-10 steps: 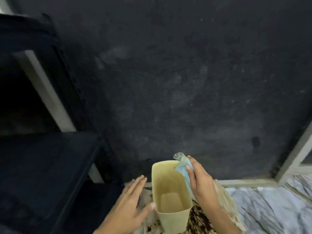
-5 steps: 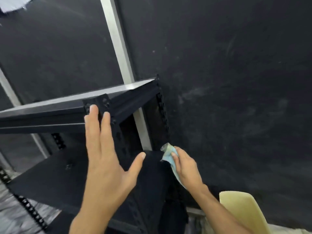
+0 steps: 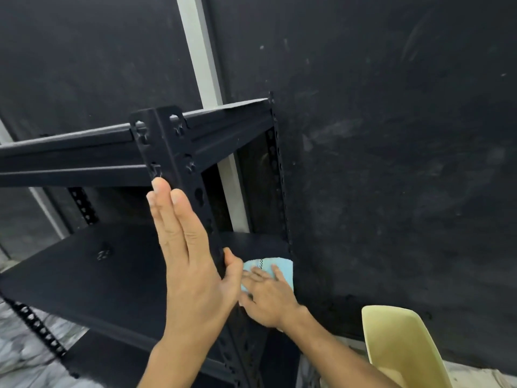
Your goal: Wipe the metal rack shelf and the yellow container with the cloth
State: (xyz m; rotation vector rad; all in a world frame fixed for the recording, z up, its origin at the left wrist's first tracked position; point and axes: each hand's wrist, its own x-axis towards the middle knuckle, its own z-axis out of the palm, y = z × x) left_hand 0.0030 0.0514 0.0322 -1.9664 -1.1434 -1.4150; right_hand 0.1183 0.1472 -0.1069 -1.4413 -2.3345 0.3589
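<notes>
A black metal rack stands on the left, with a flat lower shelf [image 3: 92, 275] and a perforated front upright post [image 3: 179, 169]. My left hand [image 3: 193, 264] rests flat against that post, fingers straight, thumb hooked round its far side. My right hand [image 3: 268, 298] presses a light blue cloth [image 3: 277, 266] flat onto the shelf's right end, fingers spread over it. The yellow container [image 3: 400, 348] stands at the lower right, open top facing me, apart from both hands.
A dark wall [image 3: 391, 163] fills the background right behind the rack. A pale vertical strip [image 3: 201, 60] runs down the wall behind the shelves. Marbled floor [image 3: 25, 348] shows at the lower left, under a second perforated post [image 3: 36, 326].
My right hand has lowered the cloth onto the shelf and flattened it there. My left hand has shifted right onto the upright post. A second ago both hands were at the yellow container.
</notes>
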